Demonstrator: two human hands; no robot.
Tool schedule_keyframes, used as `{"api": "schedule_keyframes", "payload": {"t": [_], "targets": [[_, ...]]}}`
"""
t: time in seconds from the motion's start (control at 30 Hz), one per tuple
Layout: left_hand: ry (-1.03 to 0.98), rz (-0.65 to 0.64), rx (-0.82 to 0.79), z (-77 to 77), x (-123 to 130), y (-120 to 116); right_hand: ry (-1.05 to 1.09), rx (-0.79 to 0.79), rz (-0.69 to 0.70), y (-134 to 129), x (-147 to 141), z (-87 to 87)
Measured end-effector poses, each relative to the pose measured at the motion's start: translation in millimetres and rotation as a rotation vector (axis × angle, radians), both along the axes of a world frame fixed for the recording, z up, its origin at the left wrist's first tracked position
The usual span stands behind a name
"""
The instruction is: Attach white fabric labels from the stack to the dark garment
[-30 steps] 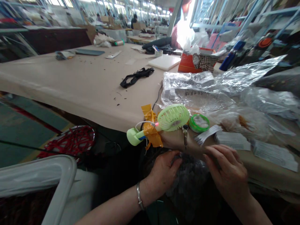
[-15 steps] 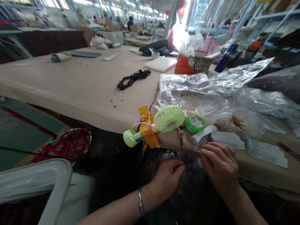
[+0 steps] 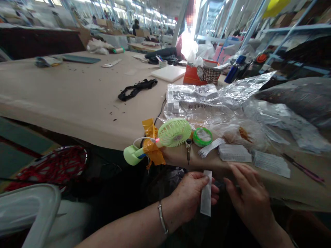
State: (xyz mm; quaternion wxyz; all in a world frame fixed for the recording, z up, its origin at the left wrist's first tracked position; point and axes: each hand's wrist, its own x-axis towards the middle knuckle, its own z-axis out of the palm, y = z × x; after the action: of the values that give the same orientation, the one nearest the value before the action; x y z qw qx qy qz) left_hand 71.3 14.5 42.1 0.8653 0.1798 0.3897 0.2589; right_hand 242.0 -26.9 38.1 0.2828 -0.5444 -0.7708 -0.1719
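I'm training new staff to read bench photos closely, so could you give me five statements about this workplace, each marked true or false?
1. The left hand holds a narrow white strip. True.
2. The shiny silver metal bracelet is on the right wrist. False: the bracelet is on the left wrist.
3. Orange tape is wrapped around the handle of the light-green plastic fan. True.
4. The slim dark-and-pink tool is in the right hand. False: the tool lies on the beige-brown tabletop.
5. The crumpled black fabric loop hangs from the fan. False: the loop lies on the tabletop, apart from the fan.
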Motion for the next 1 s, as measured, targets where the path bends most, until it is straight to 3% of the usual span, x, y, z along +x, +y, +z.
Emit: {"api": "schedule_keyframes", "payload": {"t": [0.1,0.2,0.47,0.67,1.0], "targets": [[0.054,-0.012,-0.009,0.1,0.4,-2.3,-0.159,-0.049,-0.221,12.9,11.8,-2.5],[0.083,-0.038,-0.010,1.3,0.8,-4.1,-0.202,-0.061,-0.226,15.0,19.5,-9.3],[0.055,-0.086,-0.009,1.9,1.6,-0.7,0.143,0.091,0.005,7.6,30.4,-10.5],[-0.111,-0.027,0.027,2.1,5.2,-1.0,0.194,-0.096,0.446,-16.1,-8.7,-1.3],[-0.113,0.020,-0.023,-3.8,5.6,-9.2,0.125,-0.149,0.415,-31.1,-19.4,-8.6]]}}
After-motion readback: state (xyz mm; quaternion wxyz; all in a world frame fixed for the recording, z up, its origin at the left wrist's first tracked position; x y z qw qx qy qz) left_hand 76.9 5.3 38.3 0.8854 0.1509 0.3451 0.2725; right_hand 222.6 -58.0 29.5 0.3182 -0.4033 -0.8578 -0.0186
